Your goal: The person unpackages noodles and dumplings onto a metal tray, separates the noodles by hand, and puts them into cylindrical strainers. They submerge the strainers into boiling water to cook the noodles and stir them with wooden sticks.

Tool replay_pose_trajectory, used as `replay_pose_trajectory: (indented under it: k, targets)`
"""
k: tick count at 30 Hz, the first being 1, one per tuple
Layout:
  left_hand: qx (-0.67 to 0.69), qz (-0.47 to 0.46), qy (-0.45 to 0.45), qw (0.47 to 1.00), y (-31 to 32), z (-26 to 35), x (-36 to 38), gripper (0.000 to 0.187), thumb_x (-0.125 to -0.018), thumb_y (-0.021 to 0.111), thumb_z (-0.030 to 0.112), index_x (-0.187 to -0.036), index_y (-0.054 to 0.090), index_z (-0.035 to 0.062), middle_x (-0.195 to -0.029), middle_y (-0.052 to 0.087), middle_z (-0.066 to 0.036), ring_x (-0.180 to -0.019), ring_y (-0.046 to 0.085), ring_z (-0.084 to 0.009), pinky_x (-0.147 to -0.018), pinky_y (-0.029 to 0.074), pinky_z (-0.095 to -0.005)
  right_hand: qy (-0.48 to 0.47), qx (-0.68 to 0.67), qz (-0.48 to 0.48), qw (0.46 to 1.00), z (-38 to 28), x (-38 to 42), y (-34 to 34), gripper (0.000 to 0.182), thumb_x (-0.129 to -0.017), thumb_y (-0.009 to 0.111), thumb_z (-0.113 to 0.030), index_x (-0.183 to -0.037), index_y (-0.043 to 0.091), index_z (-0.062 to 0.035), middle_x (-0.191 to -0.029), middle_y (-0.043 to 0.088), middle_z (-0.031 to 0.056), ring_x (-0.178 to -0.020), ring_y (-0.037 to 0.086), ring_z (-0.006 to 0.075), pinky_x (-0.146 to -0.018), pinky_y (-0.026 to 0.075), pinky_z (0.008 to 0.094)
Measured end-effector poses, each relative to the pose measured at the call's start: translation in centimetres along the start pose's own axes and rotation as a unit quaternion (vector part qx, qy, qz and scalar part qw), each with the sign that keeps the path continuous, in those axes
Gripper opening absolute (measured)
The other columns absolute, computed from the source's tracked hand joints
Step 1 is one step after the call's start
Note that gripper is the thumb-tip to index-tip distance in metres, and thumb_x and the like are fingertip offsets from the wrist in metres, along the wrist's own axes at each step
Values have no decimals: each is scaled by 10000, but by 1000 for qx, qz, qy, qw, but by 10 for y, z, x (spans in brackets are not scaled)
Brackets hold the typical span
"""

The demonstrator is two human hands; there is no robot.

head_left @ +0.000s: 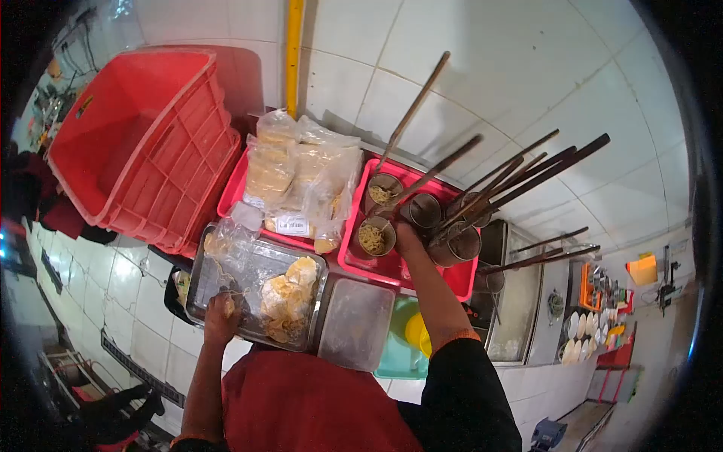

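My left hand (221,319) is low over the left side of a metal tray (197,290), its fingers closed around a small pinch of noodles (230,304). In the same tray lie a flour-dusted pile of pale yellow noodles (288,294) and a clear plastic bag (230,245). My right hand (407,239) reaches into a pink tray (352,260), between a long-handled strainer with noodles (372,237) and an empty strainer (422,212). Its fingertips are hidden among the strainers. Behind stands another strainer with noodles (382,190).
Bagged noodles (301,169) fill a second pink tray behind the metal one. Red crates (162,151) stand at left. More strainers (457,245) with long handles jut rightward. A lidded container (356,324) and a green tray (392,350) sit in front; a metal sink-like basin (516,301) is at right.
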State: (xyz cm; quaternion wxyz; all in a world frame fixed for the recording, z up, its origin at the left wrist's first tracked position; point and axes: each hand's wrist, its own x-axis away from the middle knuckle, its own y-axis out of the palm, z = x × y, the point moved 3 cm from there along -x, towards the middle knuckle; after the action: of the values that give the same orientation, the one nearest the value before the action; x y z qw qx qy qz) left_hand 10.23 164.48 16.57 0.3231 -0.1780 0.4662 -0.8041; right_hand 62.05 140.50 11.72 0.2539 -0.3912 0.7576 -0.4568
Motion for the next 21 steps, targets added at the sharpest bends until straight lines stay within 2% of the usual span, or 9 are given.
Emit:
replay_pose_trajectory:
  k: [2,6,9,11,12,14,17,18,21]
  targets:
    - [7,-36,16,999,-6,12,1,616,-735,708,67,-1295,452,35,-1166,547,-254,-1143,509,-442,-974,437,-500,33,76,-57,995,50,0,41,261,-896,585,-230,-1035,678,-30,-1033,629,290,-965,613,401,-838,503,443]
    - [117,-60,74,989,8,-16,8,637,-746,685,54,-1327,425,31,-1183,547,-264,-1124,515,-455,-972,438,-508,94,78,-70,990,25,15,19,245,-882,603,-218,-985,696,-17,-885,647,288,-870,646,433,-745,517,458]
    - [56,-88,51,993,9,-20,8,641,-762,660,38,-1346,398,19,-1205,546,-270,-1124,518,-462,-972,443,-505,63,52,-18,997,-27,21,-41,193,-870,617,-176,-892,683,3,-822,641,284,-837,652,437,-688,515,467]
    - [68,-82,-2,994,12,-20,6,620,-772,658,44,-1334,398,7,-1192,553,-272,-1124,525,-468,-953,456,-505,94,-49,124,987,-59,27,-89,138,-864,625,-118,-838,633,17,-760,647,243,-743,668,372,-657,516,429]
    - [37,-98,-34,994,9,-14,-1,637,-764,718,105,-1312,406,10,-1166,571,-272,-1102,552,-460,-925,476,-503,90,-47,118,988,-85,27,-113,138,-864,625,-118,-838,633,17,-760,647,243,-743,668,372,-657,516,429]
    - [48,-104,-62,992,-2,-5,-9,645,-751,751,156,-1284,417,9,-1144,583,-270,-1080,568,-453,-906,487,-499,125,-139,218,958,-126,19,-157,136,-870,629,-125,-842,599,4,-799,649,216,-779,636,398,-701,495,446]
    - [31,-111,-68,991,4,-11,-12,664,-733,808,298,-1207,444,10,-1090,614,-265,-1024,609,-435,-857,512,-491,103,-198,287,932,-132,-4,-169,142,-861,652,-129,-843,599,2,-793,627,218,-764,619,398,-690,486,433]
    - [24,-130,-104,986,-2,-7,-15,630,-746,800,310,-1182,456,12,-1074,617,-263,-1015,611,-436,-850,511,-496,66,-99,315,942,-140,-12,-173,114,-857,636,-98,-844,597,7,-799,617,214,-770,617,396,-693,486,429]
    - [11,-152,-162,975,-8,-3,-18,574,-781,778,319,-1160,475,12,-1076,612,-273,-1013,610,-442,-846,506,-503,65,-59,291,953,-137,-35,-156,88,-845,628,-69,-839,589,11,-814,607,213,-780,609,397,-707,486,431]
